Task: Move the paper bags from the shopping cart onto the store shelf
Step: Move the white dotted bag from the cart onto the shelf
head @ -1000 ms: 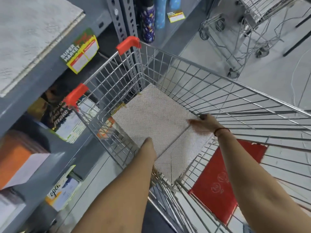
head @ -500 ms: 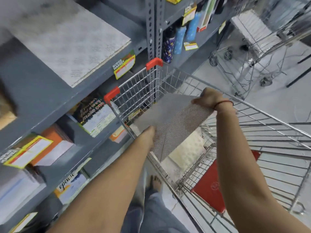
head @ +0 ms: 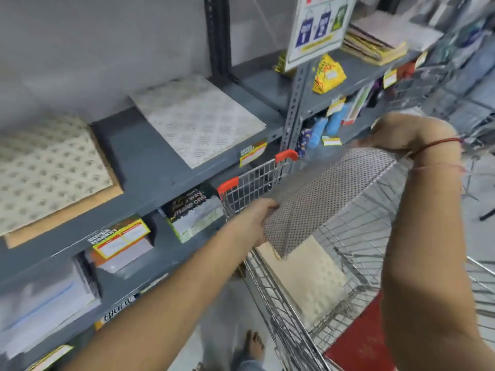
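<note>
With the left hand (head: 257, 218) and right hand (head: 401, 132) gripping opposite edges, the dotted paper bag (head: 324, 199) had risen from the cart (head: 257, 180) floor to above its rim, ready for transfer to the shelf (head: 150, 162).

Shelf-edge price tag (head: 253, 153), frame centre: "SUPER MARKET". A second tag (head: 120, 238), lower left, same wording. Dark packet (head: 190, 206) on lower shelf: "make one". Other print illegible.
</note>
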A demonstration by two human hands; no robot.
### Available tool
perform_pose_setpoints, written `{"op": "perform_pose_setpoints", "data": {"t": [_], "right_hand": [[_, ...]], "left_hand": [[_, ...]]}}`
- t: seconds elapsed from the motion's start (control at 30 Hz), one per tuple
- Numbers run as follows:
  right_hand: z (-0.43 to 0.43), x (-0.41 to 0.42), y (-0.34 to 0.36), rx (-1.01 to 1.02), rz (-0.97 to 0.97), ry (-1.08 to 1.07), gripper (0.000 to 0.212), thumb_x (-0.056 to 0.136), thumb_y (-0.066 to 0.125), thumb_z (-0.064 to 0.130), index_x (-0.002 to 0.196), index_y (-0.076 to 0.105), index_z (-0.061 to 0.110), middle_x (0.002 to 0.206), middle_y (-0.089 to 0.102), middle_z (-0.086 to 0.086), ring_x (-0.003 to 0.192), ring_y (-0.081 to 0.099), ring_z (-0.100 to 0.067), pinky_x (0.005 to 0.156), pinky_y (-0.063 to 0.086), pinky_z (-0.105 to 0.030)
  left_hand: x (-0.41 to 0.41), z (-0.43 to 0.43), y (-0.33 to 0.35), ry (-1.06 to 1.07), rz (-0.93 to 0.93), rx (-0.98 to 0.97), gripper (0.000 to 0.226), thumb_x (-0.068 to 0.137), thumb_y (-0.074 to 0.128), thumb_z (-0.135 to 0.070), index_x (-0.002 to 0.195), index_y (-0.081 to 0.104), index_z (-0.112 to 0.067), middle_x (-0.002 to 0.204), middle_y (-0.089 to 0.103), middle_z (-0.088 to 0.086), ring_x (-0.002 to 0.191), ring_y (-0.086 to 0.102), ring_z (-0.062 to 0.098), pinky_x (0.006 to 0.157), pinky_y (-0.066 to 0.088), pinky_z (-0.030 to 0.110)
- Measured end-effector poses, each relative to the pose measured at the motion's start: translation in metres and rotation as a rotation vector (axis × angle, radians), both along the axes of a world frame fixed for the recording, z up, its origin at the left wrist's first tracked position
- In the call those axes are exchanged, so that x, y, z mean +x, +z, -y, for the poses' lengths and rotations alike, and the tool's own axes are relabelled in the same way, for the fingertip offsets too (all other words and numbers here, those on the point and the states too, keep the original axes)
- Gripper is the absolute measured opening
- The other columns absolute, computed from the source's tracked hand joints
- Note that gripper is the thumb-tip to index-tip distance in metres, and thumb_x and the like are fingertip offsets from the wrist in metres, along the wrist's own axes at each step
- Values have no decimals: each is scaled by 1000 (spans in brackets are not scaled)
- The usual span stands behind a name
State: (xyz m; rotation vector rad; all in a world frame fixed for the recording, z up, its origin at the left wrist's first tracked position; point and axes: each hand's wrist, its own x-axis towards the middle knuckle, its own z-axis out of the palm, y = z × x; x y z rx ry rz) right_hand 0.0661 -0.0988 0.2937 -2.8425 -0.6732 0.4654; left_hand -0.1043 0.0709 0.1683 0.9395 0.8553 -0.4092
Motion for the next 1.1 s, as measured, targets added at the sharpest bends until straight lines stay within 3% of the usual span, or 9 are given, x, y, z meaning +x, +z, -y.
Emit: {"op": "perform_pose_setpoints", "data": {"t": [0.2,0.37,0.57,0.63,0.67,0.73,0.93,1.03,1.1], "right_hand": [[-14,-34,47,170,210,-54,63,82,61,51,59,51,-7,58,44,-18,56,40,-26,59,31,-33],[-32,-69,44,446,336,-60,64,78,64,55,59,49,-4,52,42,-19,50,39,-27,50,29,-30],[-14,-98,37,662,199,-135,72,45,56,90,77,65,26,78,70,-16,73,66,-34,57,53,-34],[-10,-104,42,767,124,-164,76,36,54,92,72,63,26,82,73,-6,79,69,-17,73,58,-23],[-9,-110,46,796,133,-144,71,40,54,91,71,64,28,73,72,2,67,67,-4,64,55,-11],[-16,-130,53,900,143,-99,43,61,63,76,66,66,33,55,63,2,44,57,0,43,44,-7],[-82,-130,-13,1161,-199,-67,7,82,70,20,84,64,18,57,72,9,43,63,1,39,46,-10],[-115,-113,-69,1189,-202,-30,23,89,60,2,110,57,12,78,73,8,63,68,4,54,53,-11],[-124,-109,-103,1166,-217,-11,27,91,56,2,112,56,18,97,71,5,76,69,3,64,54,-12]], "left_hand": [[-26,-58,56,144,176,115,30,93,52,-15,64,54,-10,34,57,2,27,54,12,40,43,16],[-52,-97,83,273,256,133,10,89,62,-14,94,63,-5,75,62,8,63,58,19,64,49,29],[-92,-118,108,263,470,206,10,85,66,-10,92,68,-4,71,73,7,59,70,16,60,59,24],[-102,-124,116,265,564,320,33,83,68,-13,114,62,-3,92,75,9,80,72,19,77,59,30],[-106,-129,119,261,610,402,46,82,69,-17,125,56,-4,108,72,11,93,71,22,87,56,35],[-112,-140,125,248,732,562,54,82,70,-21,131,52,-11,120,68,7,106,67,21,91,55,34],[-123,-178,83,165,817,862,49,89,60,-9,128,38,-29,116,61,-9,93,65,1,75,56,14],[-127,-191,39,142,691,901,48,92,55,-2,128,38,-28,118,63,5,94,65,15,71,55,17],[-129,-197,16,132,604,926,48,92,53,-1,135,35,-15,116,65,13,85,69,5,67,56,18]]}}
